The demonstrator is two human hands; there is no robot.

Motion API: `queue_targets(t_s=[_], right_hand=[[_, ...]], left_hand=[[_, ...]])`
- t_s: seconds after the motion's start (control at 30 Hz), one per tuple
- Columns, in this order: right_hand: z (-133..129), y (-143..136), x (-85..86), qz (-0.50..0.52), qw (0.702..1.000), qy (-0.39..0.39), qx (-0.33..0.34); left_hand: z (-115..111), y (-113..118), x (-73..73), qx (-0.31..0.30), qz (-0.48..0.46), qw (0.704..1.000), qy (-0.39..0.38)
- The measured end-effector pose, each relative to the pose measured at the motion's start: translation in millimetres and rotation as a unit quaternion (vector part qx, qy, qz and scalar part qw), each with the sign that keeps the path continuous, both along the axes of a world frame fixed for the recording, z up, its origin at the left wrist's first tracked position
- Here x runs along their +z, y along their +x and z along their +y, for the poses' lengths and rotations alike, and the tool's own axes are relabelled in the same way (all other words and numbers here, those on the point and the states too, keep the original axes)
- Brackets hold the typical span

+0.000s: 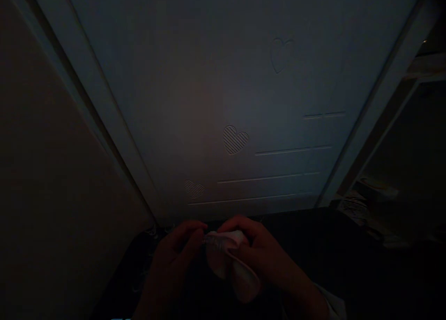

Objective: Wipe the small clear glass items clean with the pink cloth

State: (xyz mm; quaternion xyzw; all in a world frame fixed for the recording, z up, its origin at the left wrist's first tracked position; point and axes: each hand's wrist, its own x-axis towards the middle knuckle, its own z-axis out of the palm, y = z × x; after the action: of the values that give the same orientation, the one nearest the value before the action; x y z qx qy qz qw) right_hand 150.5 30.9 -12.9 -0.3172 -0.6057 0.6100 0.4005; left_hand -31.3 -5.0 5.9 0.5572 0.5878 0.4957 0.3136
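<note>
In dim light, my right hand (256,245) is closed around a small pink and white cloth piece (245,280). It looks soft and folded, and two rounded parts hang below my fingers. My left hand (177,252) is at the cloth's left edge, thumb and forefinger pinched together. Whatever is between those fingertips is too dark and small to make out. A gathered, crinkled edge of the cloth faces the left fingertips.
A dark surface (296,227) lies under my hands, with thin pale scraps (151,231) on its left side. Ahead stands a pale panel (209,92) with grooved hearts and lines. A plain wall (52,194) is on the left. Blurred items (376,190) are at the right.
</note>
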Motion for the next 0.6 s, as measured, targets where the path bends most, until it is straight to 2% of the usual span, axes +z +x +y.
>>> queue_targets(t_s=[0.2, 0.6], right_hand=[[0.0, 0.9, -0.7, 0.005, 0.999, 0.032, 0.01], [0.3, 0.7, -2.1, 0.005, 1.0, 0.026, 0.007]], left_hand=[[-0.7, -0.8, 0.7, -0.014, -0.002, 1.0, -0.015], [0.8, 1.4, 1.6, -0.019, -0.035, 0.999, -0.027]])
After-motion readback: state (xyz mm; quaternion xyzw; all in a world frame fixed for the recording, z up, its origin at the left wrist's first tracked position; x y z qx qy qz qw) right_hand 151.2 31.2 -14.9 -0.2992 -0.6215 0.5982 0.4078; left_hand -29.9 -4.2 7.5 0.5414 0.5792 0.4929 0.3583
